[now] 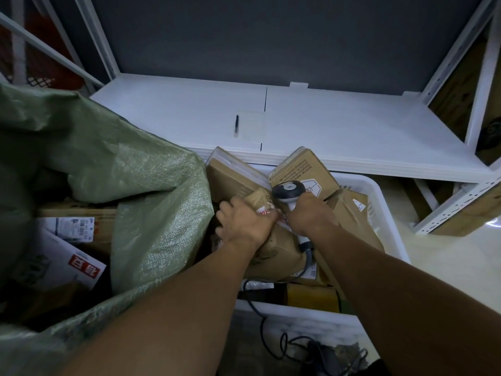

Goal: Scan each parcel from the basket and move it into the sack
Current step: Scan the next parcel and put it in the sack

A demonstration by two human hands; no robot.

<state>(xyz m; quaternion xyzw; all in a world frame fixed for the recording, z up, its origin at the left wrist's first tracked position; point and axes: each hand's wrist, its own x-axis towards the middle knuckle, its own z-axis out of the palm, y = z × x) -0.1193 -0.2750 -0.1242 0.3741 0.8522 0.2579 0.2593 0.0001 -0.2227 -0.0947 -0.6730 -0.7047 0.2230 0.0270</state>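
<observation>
Brown taped parcel (260, 202), apparently crumpled, gripped by the left hand (241, 221).

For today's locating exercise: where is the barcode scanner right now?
Head view, centre: the right hand grips the barcode scanner above the parcels in the white basket.

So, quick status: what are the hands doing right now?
Left hand grips a small brown parcel in the white basket. Right hand holds the scanner beside it. Green sack open at left; scanner cable trails over the basket's near rim.
</observation>
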